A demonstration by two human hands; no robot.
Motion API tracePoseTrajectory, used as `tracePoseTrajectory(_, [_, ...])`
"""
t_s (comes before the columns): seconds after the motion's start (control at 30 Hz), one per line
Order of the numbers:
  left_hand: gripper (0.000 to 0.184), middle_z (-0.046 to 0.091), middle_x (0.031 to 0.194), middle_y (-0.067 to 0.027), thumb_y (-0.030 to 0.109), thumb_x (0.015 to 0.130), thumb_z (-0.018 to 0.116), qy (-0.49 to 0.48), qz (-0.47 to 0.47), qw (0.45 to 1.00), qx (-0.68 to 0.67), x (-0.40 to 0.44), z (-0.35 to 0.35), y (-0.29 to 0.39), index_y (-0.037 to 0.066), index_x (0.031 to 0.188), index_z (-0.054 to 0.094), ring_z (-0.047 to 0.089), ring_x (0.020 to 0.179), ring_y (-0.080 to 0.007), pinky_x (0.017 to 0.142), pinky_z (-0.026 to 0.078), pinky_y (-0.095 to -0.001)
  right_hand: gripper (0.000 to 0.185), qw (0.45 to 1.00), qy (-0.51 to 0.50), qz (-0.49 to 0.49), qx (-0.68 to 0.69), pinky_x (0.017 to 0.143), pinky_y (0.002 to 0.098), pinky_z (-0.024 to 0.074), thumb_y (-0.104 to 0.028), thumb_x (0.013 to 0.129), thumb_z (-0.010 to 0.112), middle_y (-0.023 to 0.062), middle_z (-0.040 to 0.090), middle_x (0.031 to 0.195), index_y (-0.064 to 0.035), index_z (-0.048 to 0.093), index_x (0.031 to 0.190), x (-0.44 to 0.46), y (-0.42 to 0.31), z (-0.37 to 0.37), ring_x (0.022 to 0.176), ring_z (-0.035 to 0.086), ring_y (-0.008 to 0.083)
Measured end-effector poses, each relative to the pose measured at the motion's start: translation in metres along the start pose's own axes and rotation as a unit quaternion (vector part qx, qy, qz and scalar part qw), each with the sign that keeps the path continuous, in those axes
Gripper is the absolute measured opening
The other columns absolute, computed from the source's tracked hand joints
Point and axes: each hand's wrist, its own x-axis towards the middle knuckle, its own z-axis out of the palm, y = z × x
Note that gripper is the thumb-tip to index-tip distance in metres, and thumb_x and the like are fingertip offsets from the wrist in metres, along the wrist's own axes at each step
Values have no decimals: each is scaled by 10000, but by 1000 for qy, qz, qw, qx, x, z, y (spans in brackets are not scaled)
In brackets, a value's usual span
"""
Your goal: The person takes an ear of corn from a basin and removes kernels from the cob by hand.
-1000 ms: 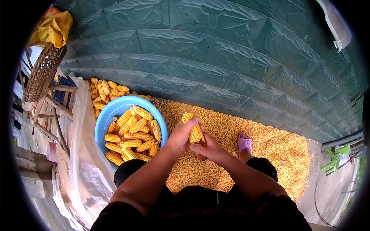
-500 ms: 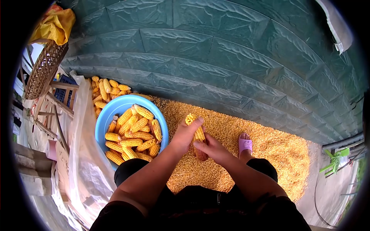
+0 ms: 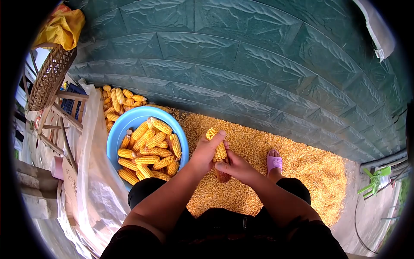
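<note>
Between my hands is a corn cob (image 3: 220, 151), its upper part still covered in yellow kernels and its lower end bare and reddish. My left hand (image 3: 206, 151) is wrapped round the upper part, thumb near the tip. Lower down, my right hand (image 3: 236, 167) grips the cob, its thumb laid across it. Loose kernels (image 3: 254, 138) cover the ground beneath both hands. To the left stands a blue basin (image 3: 113, 146) full of yellow corn cobs (image 3: 148, 146).
More cobs (image 3: 116, 99) lie behind the basin, beside plastic sheeting (image 3: 92, 172). A green wall (image 3: 258, 64) runs behind. A woven basket (image 3: 49, 80) and wooden frame stand left. A foot in a pink sandal (image 3: 274, 162) rests on the kernels; a green object (image 3: 374, 180) stands far right.
Compared with a second ago, the lower end of the cob shows more bare, reddish surface. Both hands have shifted slightly and keep hold of it.
</note>
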Motion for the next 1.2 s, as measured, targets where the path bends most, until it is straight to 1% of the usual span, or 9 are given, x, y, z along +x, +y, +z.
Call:
tracePoseTrajectory(0.2, [382, 557, 845, -80, 312, 842, 606, -1, 41, 998, 44, -6, 6, -6, 59, 1078, 443, 568, 760, -176, 661, 472, -294, 645, 987, 62, 58, -137, 749, 296, 466, -267, 846, 592, 108, 582, 949, 14, 255, 1319, 2, 0, 0, 839, 580, 191])
tracePoseTrajectory(0.27, [372, 557, 847, -84, 302, 849, 597, -10, 22, 1000, 15, -6, 6, -3, 58, 1084, 441, 568, 767, -179, 663, 473, -298, 422, 997, 22, 31, -72, 767, 298, 443, -241, 856, 587, 60, 562, 1004, -6, 430, 1168, 1, 3, -3, 883, 542, 135])
tracePoseTrajectory(0.37, [347, 560, 852, -97, 278, 857, 586, 15, -7, 1000, -10, -6, 6, 0, 52, 1076, 440, 569, 767, -194, 671, 483, -314, 590, 999, -25, 3, -31, 830, 307, 436, -261, 844, 594, 99, 542, 1076, 17, 315, 1283, 3, 9, -9, 963, 536, 178])
tracePoseTrajectory(0.5, [396, 555, 863, -102, 245, 843, 613, 5, -42, 996, -78, -4, 3, 2, 43, 1113, 406, 566, 780, -204, 681, 495, -336, 581, 996, -64, 62, 9, 873, 302, 412, -266, 845, 596, 112, 502, 1146, 20, 333, 1277, 2, 9, -16, 1030, 499, 164])
tracePoseTrajectory(0.7, [308, 553, 854, -95, 225, 861, 592, 11, 26, 999, -42, 0, 3, -10, 66, 1076, 438, 563, 778, -206, 684, 487, -327, 710, 998, 61, 9, -21, 848, 307, 426, -319, 831, 612, 139, 537, 1103, 29, 256, 1337, 0, -2, 1, 1001, 532, 186])
tracePoseTrajectory(0.8, [310, 550, 867, -96, 219, 866, 584, 5, 20, 999, -49, -2, 5, -8, 68, 1086, 427, 558, 785, -202, 689, 479, -325, 725, 976, 110, 73, -171, 804, 316, 447, -348, 836, 593, 163, 573, 1038, 45, 245, 1335, 0, -4, 0, 946, 575, 211])
tracePoseTrajectory(1.0, [310, 545, 871, -101, 217, 866, 577, 3, -1, 997, -82, -2, 1, -3, 66, 1077, 407, 551, 799, -208, 708, 473, -346, 573, 977, 80, 6, -200, 777, 316, 456, -315, 864, 550, 142, 592, 1016, 6, 350, 1295, 4, 16, -11, 894, 594, 211])
tracePoseTrajectory(1.07, [308, 544, 873, -103, 219, 865, 579, 0, 0, 997, -76, -1, 0, -4, 65, 1069, 407, 550, 803, -212, 714, 473, -352, 361, 992, 37, 11, -118, 684, 277, 454, -274, 887, 536, 70, 577, 914, -12, 459, 1124, 5, 15, -14, 788, 558, 130])
tracePoseTrajectory(1.2, [286, 536, 890, -111, 194, 869, 556, 20, -1, 995, -95, 2, -1, -3, 67, 1074, 402, 547, 809, -219, 729, 469, -349, 363, 998, 26, 50, -23, 669, 263, 448, -280, 880, 551, 48, 566, 902, -10, 462, 1106, 2, 6, -12, 778, 545, 118])
